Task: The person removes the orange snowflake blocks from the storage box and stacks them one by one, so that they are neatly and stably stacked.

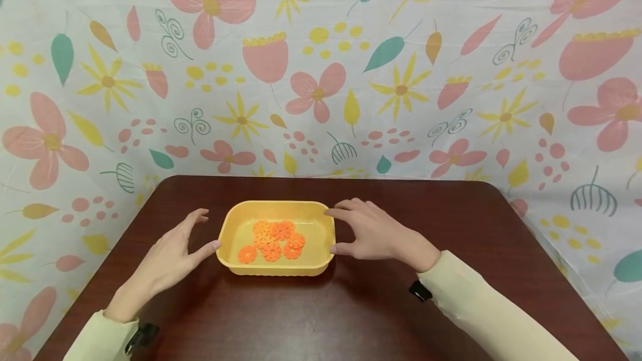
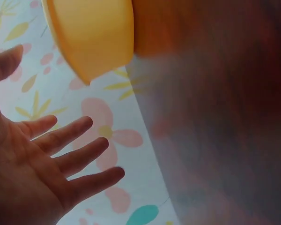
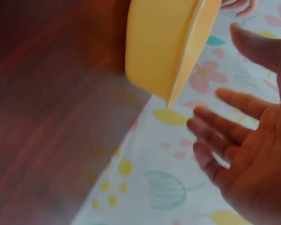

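A yellow rectangular tray (image 1: pixel 306 270) with rounded corners stands on the dark table. Several orange notched discs (image 1: pixel 272 250) lie in it, some overlapping, mostly left of its middle. To the tray's left is my left hand (image 1: pixel 168 258), fingers spread, the thumb tip right by the rim. My right hand (image 1: pixel 373 232) is at the opposite end, its thumb and index fingertips close to the rim. In the left wrist view the left palm (image 2: pixel 33 168) faces the tray's end wall (image 2: pixel 91 37). The right wrist view shows the right hand (image 3: pixel 257 140) with its fingers apart, beside the tray (image 3: pixel 159 47).
The dark reddish-brown table (image 1: pixel 311 316) has its far edge just behind the tray. Behind it hangs a white cloth (image 1: pixel 321 144) printed with flowers and leaves. Both sleeves are pale, with a small black device (image 1: pixel 420 291) at the right wrist.
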{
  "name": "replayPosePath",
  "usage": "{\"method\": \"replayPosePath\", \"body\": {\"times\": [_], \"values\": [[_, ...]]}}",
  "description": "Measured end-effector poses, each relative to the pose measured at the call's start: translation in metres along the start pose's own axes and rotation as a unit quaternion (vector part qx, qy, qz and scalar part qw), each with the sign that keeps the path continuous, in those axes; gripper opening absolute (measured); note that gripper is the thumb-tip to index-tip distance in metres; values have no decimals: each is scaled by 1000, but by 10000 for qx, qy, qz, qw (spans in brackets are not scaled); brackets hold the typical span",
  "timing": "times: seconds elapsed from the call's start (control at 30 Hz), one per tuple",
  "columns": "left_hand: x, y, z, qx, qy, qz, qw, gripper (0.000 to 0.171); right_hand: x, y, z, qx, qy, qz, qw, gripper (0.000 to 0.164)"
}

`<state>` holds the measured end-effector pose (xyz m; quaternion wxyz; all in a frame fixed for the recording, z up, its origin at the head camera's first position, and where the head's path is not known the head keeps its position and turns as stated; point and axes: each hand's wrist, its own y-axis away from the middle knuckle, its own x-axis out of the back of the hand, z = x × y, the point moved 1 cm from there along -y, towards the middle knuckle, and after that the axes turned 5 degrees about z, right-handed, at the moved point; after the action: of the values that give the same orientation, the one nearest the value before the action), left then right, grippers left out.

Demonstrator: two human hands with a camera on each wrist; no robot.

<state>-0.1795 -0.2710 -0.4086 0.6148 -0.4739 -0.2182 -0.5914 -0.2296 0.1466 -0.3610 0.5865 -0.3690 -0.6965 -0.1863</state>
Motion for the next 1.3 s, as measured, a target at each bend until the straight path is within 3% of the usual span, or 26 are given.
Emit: {"method": "replayPosePath", "body": {"times": [0.17, 0.37, 0.63, 0.87, 1.07, 1.3], "values": [[-11, 2, 5, 59, 737, -160, 9971, 86, -7, -24, -5, 21, -1148, -615, 9915, 76], [-24, 1, 6, 51, 1224, -274, 9921, 96, -18, -48, -8, 249, -1678, -992, 9805, 66], [-31, 0, 8, 41, 1634, -469, 9854, 91, -38, -74, -8, 377, -1609, -1350, 9770, 62], [-35, 0, 6, 112, 1643, -647, 9842, 100, -50, -90, -8, 252, -1642, -1551, 9738, 56], [-34, 0, 5, 64, 1728, -678, 9826, 101, -59, -96, -7, 332, -1469, -1500, 9771, 51], [-32, 1, 4, 205, 2035, -740, 9760, 97, -67, -101, -9, 400, -856, -1355, 9863, 45]]}}
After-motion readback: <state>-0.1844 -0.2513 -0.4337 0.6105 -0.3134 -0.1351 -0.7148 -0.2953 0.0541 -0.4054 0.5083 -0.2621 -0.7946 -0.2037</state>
